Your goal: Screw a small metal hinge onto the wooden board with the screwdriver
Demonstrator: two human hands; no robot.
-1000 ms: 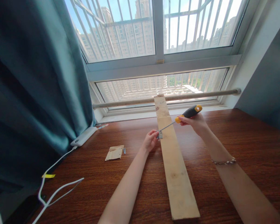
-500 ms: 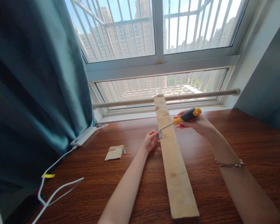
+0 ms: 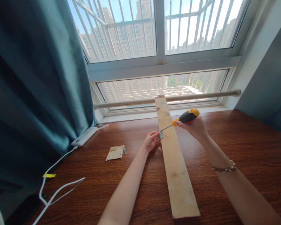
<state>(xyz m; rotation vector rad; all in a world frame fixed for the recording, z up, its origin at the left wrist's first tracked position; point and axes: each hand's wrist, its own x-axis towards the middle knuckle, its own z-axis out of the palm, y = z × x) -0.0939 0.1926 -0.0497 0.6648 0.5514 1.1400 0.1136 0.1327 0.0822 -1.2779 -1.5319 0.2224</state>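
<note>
A long pale wooden plank (image 3: 178,175) lies on the dark wooden table (image 3: 248,150), its far end leaning on a rod (image 3: 201,95) by the window. A small metal bracket (image 3: 160,134) sits at the plank's left edge. My left hand (image 3: 151,141) pinches this bracket against the plank. My right hand (image 3: 194,126) is closed round the black and yellow handle of a screwdriver (image 3: 182,118). The screwdriver's metal tip rests on the bracket.
A small wood piece (image 3: 115,152) with screws (image 3: 125,151) beside it lies left of my arm. A white power bank (image 3: 83,137) and white cables (image 3: 58,187) sit at the table's left edge. A teal curtain (image 3: 32,87) hangs on the left.
My right hand has turned on the screwdriver handle, its fingers opening and closing again; the handle now sits slightly lower. My left hand and the plank have stayed put.
</note>
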